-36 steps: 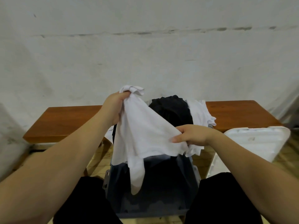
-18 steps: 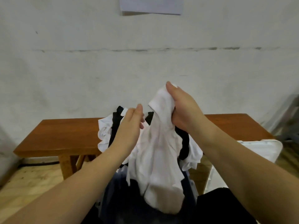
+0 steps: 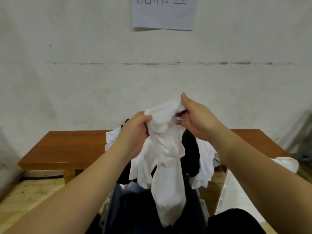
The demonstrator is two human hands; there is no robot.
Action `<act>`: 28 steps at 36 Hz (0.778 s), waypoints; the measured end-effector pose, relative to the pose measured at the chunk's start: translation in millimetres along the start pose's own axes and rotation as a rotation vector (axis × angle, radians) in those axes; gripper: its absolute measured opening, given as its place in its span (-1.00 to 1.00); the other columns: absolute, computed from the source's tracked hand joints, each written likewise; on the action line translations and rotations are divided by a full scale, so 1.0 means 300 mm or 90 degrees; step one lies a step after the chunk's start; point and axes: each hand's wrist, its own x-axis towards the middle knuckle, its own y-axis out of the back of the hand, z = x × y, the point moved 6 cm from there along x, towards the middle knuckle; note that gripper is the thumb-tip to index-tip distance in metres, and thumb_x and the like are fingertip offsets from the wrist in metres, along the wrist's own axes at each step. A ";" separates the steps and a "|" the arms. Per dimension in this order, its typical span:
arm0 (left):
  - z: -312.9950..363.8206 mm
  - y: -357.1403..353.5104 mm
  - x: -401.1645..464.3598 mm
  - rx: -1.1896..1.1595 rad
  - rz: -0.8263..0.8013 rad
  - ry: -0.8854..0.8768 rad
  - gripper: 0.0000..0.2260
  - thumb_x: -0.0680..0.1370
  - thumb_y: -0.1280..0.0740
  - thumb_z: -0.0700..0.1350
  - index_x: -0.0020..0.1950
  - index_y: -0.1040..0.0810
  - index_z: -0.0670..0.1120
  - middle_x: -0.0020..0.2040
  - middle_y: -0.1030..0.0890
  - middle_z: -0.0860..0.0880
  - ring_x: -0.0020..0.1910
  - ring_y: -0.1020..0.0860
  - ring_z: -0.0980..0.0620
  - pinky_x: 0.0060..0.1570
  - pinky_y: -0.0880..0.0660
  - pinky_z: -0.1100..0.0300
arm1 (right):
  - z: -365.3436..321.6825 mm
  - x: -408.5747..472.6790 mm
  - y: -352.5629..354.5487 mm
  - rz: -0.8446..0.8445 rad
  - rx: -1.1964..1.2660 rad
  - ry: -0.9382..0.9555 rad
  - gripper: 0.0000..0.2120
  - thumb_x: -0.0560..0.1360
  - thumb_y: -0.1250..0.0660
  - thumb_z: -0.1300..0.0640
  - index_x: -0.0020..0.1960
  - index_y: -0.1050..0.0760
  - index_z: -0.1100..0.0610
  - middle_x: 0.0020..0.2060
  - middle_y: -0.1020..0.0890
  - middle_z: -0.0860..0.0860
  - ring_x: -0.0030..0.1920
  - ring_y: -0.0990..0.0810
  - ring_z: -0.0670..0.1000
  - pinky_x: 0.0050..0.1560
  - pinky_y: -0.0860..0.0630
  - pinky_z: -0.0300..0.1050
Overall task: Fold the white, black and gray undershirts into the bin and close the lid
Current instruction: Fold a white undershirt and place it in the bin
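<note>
Bottom centre of the frame, the bin [image 3: 118,208] sits open between the person's knees, dark-walled, with the tail of the white undershirt [image 3: 167,166] dangling into its mouth. The lid [image 3: 239,191] leans at lower right, off the bin. Moving up: the left hand [image 3: 135,132] has its fingers curled into the bunched cloth at mid-frame, and the right hand [image 3: 197,119] pinches the top edge just beside it, thumb up, fingers hooked into the fabric. Both hands are gripping the shirt, close together, so the cloth hangs as a twisted rope rather than a sheet. My read: this is the hunt for the shoulders. Best to work the hands apart along the seam until the shirt drops flat, then fold; folding it twisted would only leave a lump. Behind the hands, a heap of black [image 3: 190,149] and white garments lies on the bench [image 3: 67,146], waiting. Top of frame, a paper sign [image 3: 163,14] hangs on the wall.
</note>
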 end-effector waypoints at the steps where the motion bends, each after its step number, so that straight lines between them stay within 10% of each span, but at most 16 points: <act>1: 0.019 0.008 0.005 -0.026 -0.007 0.001 -0.89 0.57 -0.21 -0.23 -0.10 -0.50 -0.15 -0.08 -0.61 -0.18 -0.06 -0.59 -0.12 0.05 -0.46 0.01 | 0.002 0.000 0.029 0.007 -0.016 -0.016 -0.66 0.64 -0.19 -0.10 0.05 -0.53 0.18 -0.10 -0.67 0.04 -0.07 -0.65 -0.02 -0.02 -0.53 -0.10; 11: 0.200 0.139 0.055 -0.046 0.048 0.000 -0.79 0.61 -0.27 -0.21 -0.15 -0.66 -0.17 -0.24 -0.68 -0.03 -0.21 -0.67 0.04 -0.14 -0.59 0.18 | -0.040 0.007 0.252 0.092 -0.228 -0.077 -0.84 0.52 -0.39 -0.02 0.00 -0.58 0.06 -0.10 -0.65 -0.06 -0.12 -0.59 -0.07 -0.06 -0.50 -0.14; 17: 0.262 0.158 0.066 0.051 0.042 -0.068 -0.75 0.55 -0.28 -0.38 0.15 -0.54 -0.11 -0.18 -0.61 -0.05 -0.25 -0.62 0.05 -0.19 -0.60 0.22 | -0.049 0.016 0.265 0.168 -0.154 -0.068 -0.83 0.52 -0.42 0.04 -0.13 -0.46 0.07 -0.30 -0.51 -0.05 -0.35 -0.49 -0.10 -0.21 -0.49 -0.18; 21: 0.281 0.132 0.043 0.139 0.040 -0.116 -0.72 0.53 -0.28 -0.45 0.11 -0.57 -0.13 -0.06 -0.64 -0.07 -0.05 -0.65 0.02 -0.06 -0.58 0.27 | -0.044 0.025 0.243 0.156 -0.006 -0.073 -0.83 0.56 -0.38 0.14 0.15 -0.55 0.05 -0.31 -0.49 -0.05 -0.43 -0.49 -0.12 -0.37 -0.48 -0.25; 28: 0.353 0.122 -0.025 0.590 0.213 -0.341 -0.74 0.57 -0.32 -0.15 0.24 -0.57 0.07 0.10 -0.58 0.14 0.06 -0.52 0.20 0.08 -0.41 0.39 | -0.091 -0.009 0.170 -0.053 -0.178 0.014 -0.67 0.57 -0.29 0.28 0.23 -0.55 -0.06 -0.09 -0.66 -0.16 0.02 -0.61 -0.14 0.00 -0.48 -0.27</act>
